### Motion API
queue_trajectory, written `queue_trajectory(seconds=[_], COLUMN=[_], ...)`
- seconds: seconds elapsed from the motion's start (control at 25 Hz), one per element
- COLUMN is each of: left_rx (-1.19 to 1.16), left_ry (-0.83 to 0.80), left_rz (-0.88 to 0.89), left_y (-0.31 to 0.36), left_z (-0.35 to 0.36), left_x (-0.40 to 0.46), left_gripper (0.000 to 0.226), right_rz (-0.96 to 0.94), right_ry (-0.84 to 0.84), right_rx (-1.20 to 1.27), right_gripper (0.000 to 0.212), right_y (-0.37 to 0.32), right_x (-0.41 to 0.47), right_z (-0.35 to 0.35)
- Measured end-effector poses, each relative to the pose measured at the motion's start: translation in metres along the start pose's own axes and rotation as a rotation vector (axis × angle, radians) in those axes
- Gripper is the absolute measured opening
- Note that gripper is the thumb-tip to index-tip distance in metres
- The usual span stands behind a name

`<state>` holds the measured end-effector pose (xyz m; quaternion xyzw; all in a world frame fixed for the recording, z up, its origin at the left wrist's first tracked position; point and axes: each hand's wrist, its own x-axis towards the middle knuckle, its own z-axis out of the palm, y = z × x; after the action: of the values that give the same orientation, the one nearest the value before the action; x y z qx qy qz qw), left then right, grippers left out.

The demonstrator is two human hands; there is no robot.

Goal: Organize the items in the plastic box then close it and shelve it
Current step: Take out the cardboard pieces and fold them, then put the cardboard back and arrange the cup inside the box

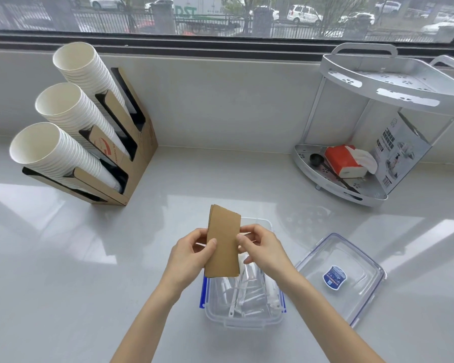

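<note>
Two hands hold a stack of brown cardboard sleeves over an open plastic box on a pale glossy counter by a window.

The left hand [192,254] and right hand [261,246] pinch the cardboard sleeves [223,242] from both sides, above the clear plastic box [243,320], which holds transparent wrapped items. Its lid [351,271] lies just beside, to the right, with a blue label too small to read. A cup holder [131,158] with white paper cups [63,153] stands far left; a corner shelf [378,100] with a red tissue pack [342,161] stands far right.
</note>
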<state>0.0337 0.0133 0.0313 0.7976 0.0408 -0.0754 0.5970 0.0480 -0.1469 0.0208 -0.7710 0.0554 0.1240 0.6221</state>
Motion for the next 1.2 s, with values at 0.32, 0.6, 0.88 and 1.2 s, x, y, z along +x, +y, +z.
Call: queue_trajectory(seconds=[0.32,0.6,0.88,1.2], left_rx=[0.357,0.430,0.456,0.529], left_ry=[0.146,0.111,0.028,-0.047], left_rz=[0.037,0.046,0.019,-0.002], left_y=[-0.020,-0.026,-0.028,-0.027], left_z=[-0.003,-0.001,0.005,0.009], left_x=[-0.005,-0.009,-0.013,-0.017], left_gripper=[0.010,0.017,0.011,0.007], right_rz=[-0.051,-0.089,-0.170,-0.191], right_ry=[-0.230,-0.411,-0.214,0.028], right_rx=[-0.559,-0.918,-0.828,-0.727], right_gripper=[0.044,0.065,0.022,0.013], right_y=[0.015,0.032,0.036,0.032], right_x=[-0.008,-0.008,-0.010,-0.011], right_z=[0.009,0.016,0.009,0.002])
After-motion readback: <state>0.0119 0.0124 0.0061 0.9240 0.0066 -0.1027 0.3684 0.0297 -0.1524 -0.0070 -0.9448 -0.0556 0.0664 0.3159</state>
